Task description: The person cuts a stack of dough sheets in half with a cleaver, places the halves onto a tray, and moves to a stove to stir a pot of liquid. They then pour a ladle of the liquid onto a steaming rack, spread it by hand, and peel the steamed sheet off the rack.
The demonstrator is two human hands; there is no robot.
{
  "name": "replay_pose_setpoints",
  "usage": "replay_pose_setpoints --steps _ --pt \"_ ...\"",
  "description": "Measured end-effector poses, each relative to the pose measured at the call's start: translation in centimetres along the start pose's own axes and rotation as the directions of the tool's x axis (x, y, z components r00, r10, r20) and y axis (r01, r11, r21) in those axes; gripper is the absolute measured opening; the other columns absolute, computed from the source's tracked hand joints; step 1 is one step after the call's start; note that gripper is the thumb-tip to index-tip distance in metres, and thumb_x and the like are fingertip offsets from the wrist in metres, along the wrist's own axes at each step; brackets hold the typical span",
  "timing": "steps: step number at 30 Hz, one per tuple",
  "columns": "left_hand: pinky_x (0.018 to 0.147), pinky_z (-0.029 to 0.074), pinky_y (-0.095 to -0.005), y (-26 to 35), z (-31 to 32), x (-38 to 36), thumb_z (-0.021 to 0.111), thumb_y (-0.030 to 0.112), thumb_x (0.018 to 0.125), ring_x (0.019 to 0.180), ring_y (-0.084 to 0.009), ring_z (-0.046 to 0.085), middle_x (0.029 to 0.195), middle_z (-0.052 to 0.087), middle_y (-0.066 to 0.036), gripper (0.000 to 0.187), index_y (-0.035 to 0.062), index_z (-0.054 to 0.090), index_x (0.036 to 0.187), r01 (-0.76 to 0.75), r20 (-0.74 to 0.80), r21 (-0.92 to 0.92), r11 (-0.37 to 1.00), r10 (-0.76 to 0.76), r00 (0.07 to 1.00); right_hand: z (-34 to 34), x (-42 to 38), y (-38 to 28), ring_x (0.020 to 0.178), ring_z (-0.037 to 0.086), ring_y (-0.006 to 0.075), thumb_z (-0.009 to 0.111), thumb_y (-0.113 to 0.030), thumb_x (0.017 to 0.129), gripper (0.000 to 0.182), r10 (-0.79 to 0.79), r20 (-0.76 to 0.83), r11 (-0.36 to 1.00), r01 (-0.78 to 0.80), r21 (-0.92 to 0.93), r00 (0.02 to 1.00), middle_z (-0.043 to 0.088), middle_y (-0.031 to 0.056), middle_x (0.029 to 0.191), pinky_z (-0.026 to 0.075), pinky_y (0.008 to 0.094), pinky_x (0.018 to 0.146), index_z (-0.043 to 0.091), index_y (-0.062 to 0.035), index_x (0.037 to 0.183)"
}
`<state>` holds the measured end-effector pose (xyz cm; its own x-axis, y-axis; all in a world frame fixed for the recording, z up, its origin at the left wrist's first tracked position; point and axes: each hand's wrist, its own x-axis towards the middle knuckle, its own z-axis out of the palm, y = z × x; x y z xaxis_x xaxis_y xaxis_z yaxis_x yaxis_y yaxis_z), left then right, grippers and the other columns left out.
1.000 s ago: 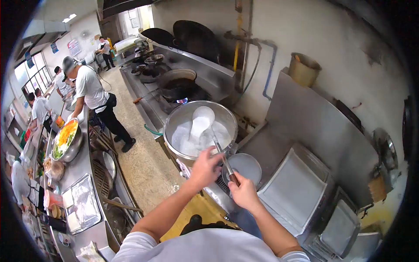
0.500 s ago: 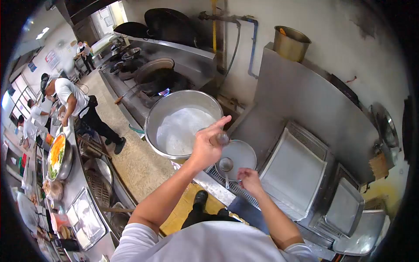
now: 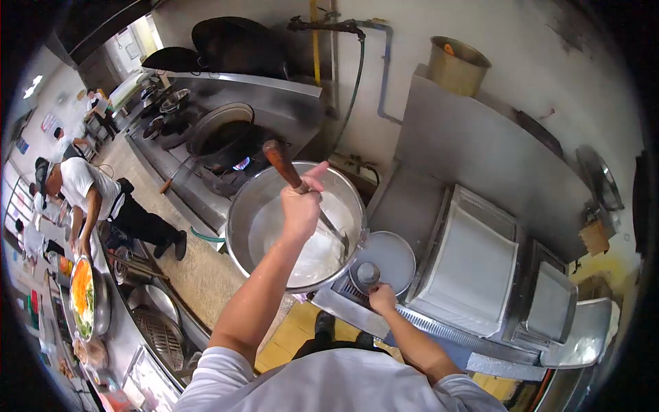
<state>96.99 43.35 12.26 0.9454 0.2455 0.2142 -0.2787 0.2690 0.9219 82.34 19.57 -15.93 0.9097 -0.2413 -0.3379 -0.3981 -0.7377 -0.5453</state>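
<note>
My left hand [image 3: 302,209] is closed round a long tool with a brown wooden handle [image 3: 280,163]. The tool's metal shaft slants down into a large steel pot [image 3: 237,240] holding whitish, cloudy liquid. My right hand [image 3: 382,298] is closed at a small round metal ladle [image 3: 368,273], gripping its handle end. This ladle is over a round white-surfaced pan [image 3: 389,257], just right of the big pot.
A wok [image 3: 220,137] stands by a blue flame at the back left. Trays [image 3: 470,268] lie on the right. A brass-coloured pot [image 3: 458,66] sits on the ledge. A person [image 3: 93,192] bends over the left counter, near a vegetable bowl [image 3: 82,299].
My left hand has tilted the tool, so its wooden handle now points up and its shaft reaches into the pot. My right hand has closed on the ladle. The view has shifted.
</note>
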Motion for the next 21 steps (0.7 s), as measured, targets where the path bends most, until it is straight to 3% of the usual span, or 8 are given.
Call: replay_pose_setpoints --steps 3,6,8,11,15,17,20,21 --pt "0.095 0.053 -0.0406 -1.1 -2.5 2.4 0.043 -0.022 0.082 0.127 -0.0329 0.061 0.139 0.063 -0.022 0.032 0.0085 0.052 0.076 0.05 -0.05 0.004 0.999 -0.05 0.997 0.2 0.6 0.5 0.093 0.072 0.0427 0.064 -0.019 0.087 0.025 0.049 -0.1 0.985 -0.031 0.168 0.994 0.074 0.0242 0.096 0.055 0.0483 0.083 0.078 -0.0044 0.101" --pt "0.076 0.052 -0.0288 -2.5 -4.4 4.5 0.045 -0.023 0.076 0.115 -0.0259 0.066 0.138 0.063 -0.025 0.031 0.0058 0.058 0.076 -0.057 -0.126 -0.174 0.983 0.035 0.991 -2.4 0.2 -0.8 0.081 0.072 0.0362 0.066 -0.016 0.086 0.021 0.095 -0.126 0.956 -0.055 0.289 0.988 0.074 0.0227 0.087 0.054 0.0445 0.075 0.077 -0.0007 0.096" --pt "0.086 0.055 -0.0343 -2.8 -6.1 5.9 0.045 -0.022 0.078 0.121 -0.0316 0.065 0.137 0.062 -0.026 0.03 0.0056 0.055 0.077 -0.107 -0.153 -0.153 0.982 0.083 0.985 -6.1 -1.0 -4.1 0.075 0.071 0.0313 0.067 -0.016 0.087 0.021 0.143 -0.159 0.924 -0.074 0.376 0.977 0.073 0.0211 0.081 0.053 0.0431 0.071 0.076 0.0013 0.093" --pt "0.097 0.056 -0.0415 -1.5 -8.0 7.1 0.045 -0.023 0.079 0.123 -0.0386 0.065 0.137 0.061 -0.028 0.029 0.0054 0.052 0.079 -0.125 -0.207 -0.22 0.967 0.079 0.975 -8.5 0.9 -4.5 0.067 0.063 0.0183 0.063 -0.012 0.092 0.019 -0.004 -0.305 0.907 0.131 0.399 0.952 0.069 0.0092 0.069 0.049 0.0352 0.061 0.073 -0.0006 0.081" --pt "0.1 0.058 -0.0529 -0.2 -11.0 8.0 0.044 -0.02 0.09 0.117 -0.0447 0.067 0.138 0.06 -0.027 0.029 0.0061 0.046 0.079 -0.143 -0.283 -0.29 0.946 0.058 0.957 -16.0 -1.5 -14.5 0.065 0.062 0.0156 0.061 -0.008 0.094 0.015 -0.038 -0.241 0.683 0.201 0.702 0.97 0.068 0.006 0.075 0.048 0.0314 0.06 0.072 -0.0007 0.087" --pt "0.101 0.057 -0.0495 0.5 -12.9 7.9 0.041 -0.023 0.084 0.117 -0.0442 0.067 0.137 0.06 -0.028 0.029 0.0057 0.046 0.082 -0.158 -0.298 -0.324 0.933 0.057 0.953 -18.4 -3.1 -20.1 0.067 0.065 0.0151 0.064 -0.008 0.093 0.011 -0.131 -0.184 0.485 0.225 0.845 0.974 0.07 0.0058 0.079 0.051 0.0351 0.061 0.072 -0.0015 0.09" --pt "0.102 0.057 -0.0481 1.8 -15.5 7.0 0.04 -0.024 0.083 0.115 -0.0437 0.068 0.136 0.059 -0.028 0.03 0.0054 0.046 0.084 -0.174 -0.342 -0.292 0.94 0.067 0.937 -18.9 -1.7 -25.3 0.073 0.068 0.0211 0.064 -0.007 0.093 0.012 -0.357 -0.105 0.623 0.321 0.713 0.928 0.071 0.0117 0.085 0.055 0.0375 0.068 0.07 0.0006 0.099" --pt "0.103 0.057 -0.0483 2.2 -16.3 6.6 0.04 -0.024 0.083 0.114 -0.0435 0.069 0.136 0.06 -0.028 0.03 0.0054 0.046 0.084 -0.175 -0.359 -0.268 0.948 0.07 0.931 -18.5 -0.9 -26.7 0.076 0.069 0.025 0.063 -0.006 0.092 0.013 -0.42 -0.104 0.707 0.397 0.584 0.901 0.072 0.0147 0.086 0.056 0.0392 0.071 0.069 0.0016 0.1"
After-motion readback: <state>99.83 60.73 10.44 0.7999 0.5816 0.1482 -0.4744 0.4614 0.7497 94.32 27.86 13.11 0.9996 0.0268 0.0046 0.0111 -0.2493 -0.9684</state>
